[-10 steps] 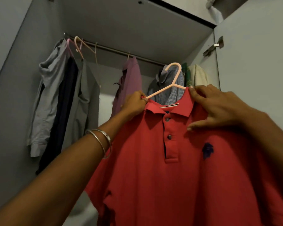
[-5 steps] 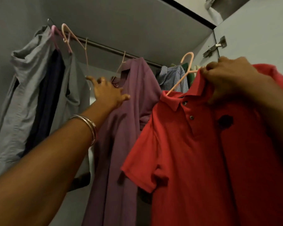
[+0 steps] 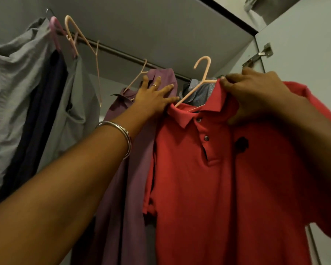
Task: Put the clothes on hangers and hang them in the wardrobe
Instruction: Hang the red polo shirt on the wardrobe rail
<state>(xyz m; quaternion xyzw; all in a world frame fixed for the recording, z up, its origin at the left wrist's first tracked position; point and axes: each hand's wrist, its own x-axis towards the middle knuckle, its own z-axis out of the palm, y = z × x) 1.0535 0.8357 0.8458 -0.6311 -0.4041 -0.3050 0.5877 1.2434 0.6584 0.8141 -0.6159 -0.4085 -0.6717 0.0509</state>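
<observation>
Right hand (image 3: 256, 94): fingers curled, pinching the red polo shirt (image 3: 227, 178) at the collar/shoulder together with the arm of its pink hanger (image 3: 203, 73). Shirt held up in front of the wardrobe, right of centre; hanger hook is below the rail (image 3: 122, 53), not on it.

Left hand (image 3: 155, 96): fingers spread, flat against the purple shirt (image 3: 126, 188) near its collar, thumb side touching the red collar edge. Ring on one finger; two thin metal bangles (image 3: 122, 134) on the wrist.

Counts:
- Hands: 2.
- Garments on the rail: grey shirt (image 3: 13, 92) far left, dark garment (image 3: 40, 121) next to it, another grey shirt (image 3: 73, 111), purple shirt at centre, blue patterned shirt (image 3: 201, 92) mostly hidden behind the red collar. 5 visible; can't tell if more sit behind on the right.
- Hanger hooks visible: one mauve, three pale pink (one is the held one), plus one thin dark hook at the far left end.

Red polo: short sleeves, collar folded down, placket with two buttons visible, lower part of the placket open, dark logo on the chest. Left sleeve hangs free; the other shoulder is bunched under the right hand.

Door hinge (image 3: 260, 54) at upper right.
</observation>
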